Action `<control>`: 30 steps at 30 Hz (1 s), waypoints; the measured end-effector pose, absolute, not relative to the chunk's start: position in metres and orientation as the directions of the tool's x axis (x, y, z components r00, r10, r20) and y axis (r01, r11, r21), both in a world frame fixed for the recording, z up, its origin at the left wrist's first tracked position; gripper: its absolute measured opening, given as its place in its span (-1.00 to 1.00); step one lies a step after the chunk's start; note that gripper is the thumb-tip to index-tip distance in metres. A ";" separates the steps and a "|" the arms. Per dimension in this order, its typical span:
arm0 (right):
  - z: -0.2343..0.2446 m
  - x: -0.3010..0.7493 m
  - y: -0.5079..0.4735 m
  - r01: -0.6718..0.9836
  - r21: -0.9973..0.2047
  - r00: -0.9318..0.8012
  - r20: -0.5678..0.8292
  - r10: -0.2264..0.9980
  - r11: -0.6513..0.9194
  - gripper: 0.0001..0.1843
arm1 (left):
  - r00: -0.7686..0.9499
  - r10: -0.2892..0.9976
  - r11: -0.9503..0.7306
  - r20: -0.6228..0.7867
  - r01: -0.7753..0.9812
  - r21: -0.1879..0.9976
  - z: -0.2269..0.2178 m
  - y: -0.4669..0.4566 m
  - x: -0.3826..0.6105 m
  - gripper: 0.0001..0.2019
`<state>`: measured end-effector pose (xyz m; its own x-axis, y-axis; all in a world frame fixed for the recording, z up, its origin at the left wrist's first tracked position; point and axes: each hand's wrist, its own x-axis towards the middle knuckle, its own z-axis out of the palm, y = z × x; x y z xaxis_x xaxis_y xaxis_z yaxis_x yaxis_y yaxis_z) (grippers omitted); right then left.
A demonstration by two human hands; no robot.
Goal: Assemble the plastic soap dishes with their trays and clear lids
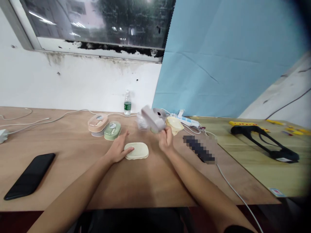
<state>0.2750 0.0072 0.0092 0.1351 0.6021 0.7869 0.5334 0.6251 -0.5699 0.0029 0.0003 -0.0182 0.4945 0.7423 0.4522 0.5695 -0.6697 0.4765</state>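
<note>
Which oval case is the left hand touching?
The cream case, flat on the table, fingertips of the left hand against its edge. The peach case and green case sit farther back; the grey case is in the right hand.

Left hand (118, 149) low and flat; right hand (166, 139) raised, grip closed

"Where can we pass?"

"On the near side, the wooden table (136, 184) gives us room in front of the cream box (136, 151)."

"And farther?"

"The green box (112, 130), peach box (98, 123) and white cables (73, 113) bar us on the left; the grey box (152, 118) blocks the middle."
</note>
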 end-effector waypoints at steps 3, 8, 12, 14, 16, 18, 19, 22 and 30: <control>-0.021 0.248 -0.022 0.358 -0.663 0.035 0.713 0.700 0.658 -0.56 | 0.428 0.757 -0.653 0.494 0.460 0.602 -0.013 -0.007 0.002 -0.20; -0.017 0.229 -0.027 0.233 -0.824 -0.056 0.519 0.853 0.517 -0.48 | 0.257 0.866 -0.497 0.429 0.528 0.688 -0.007 -0.014 0.004 -0.27; -0.007 0.240 -0.016 0.375 -0.845 0.007 0.414 0.910 0.382 -0.44 | 0.261 0.895 -0.443 0.361 0.599 0.667 -0.006 -0.010 0.004 -0.31; -0.007 0.246 -0.014 0.465 -0.823 0.024 0.379 0.925 0.325 -0.40 | 0.332 0.883 -0.468 0.331 0.599 0.649 -0.006 -0.008 0.004 -0.41; -0.008 0.249 -0.015 0.497 -0.814 0.005 0.350 0.937 0.301 -0.38 | 0.366 0.877 -0.478 0.312 0.592 0.650 -0.006 -0.008 0.006 -0.49; -0.008 0.250 -0.015 0.501 -0.801 -0.037 0.358 0.933 0.327 -0.39 | 0.344 0.892 -0.449 0.295 0.595 0.666 -0.006 -0.009 0.008 -0.51; -0.008 0.250 -0.015 0.512 -0.786 -0.059 0.371 0.927 0.347 -0.40 | 0.331 0.901 -0.430 0.280 0.603 0.672 -0.005 -0.009 0.009 -0.52; -0.008 0.251 -0.012 0.592 -0.721 -0.123 0.363 0.924 0.362 -0.41 | 0.306 0.919 -0.390 0.247 0.632 0.669 -0.005 -0.009 0.010 -0.53; -0.017 0.255 0.000 0.695 -0.694 -0.133 0.132 0.982 0.188 -0.35 | 0.344 0.923 -0.380 0.169 0.762 0.525 -0.008 -0.004 0.007 -0.55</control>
<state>0.2550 0.0002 -0.0170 -0.1333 0.9822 0.1322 0.6949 0.1877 -0.6942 0.0068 -0.0043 -0.0078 0.3445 0.9234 0.1691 0.7615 -0.3802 0.5249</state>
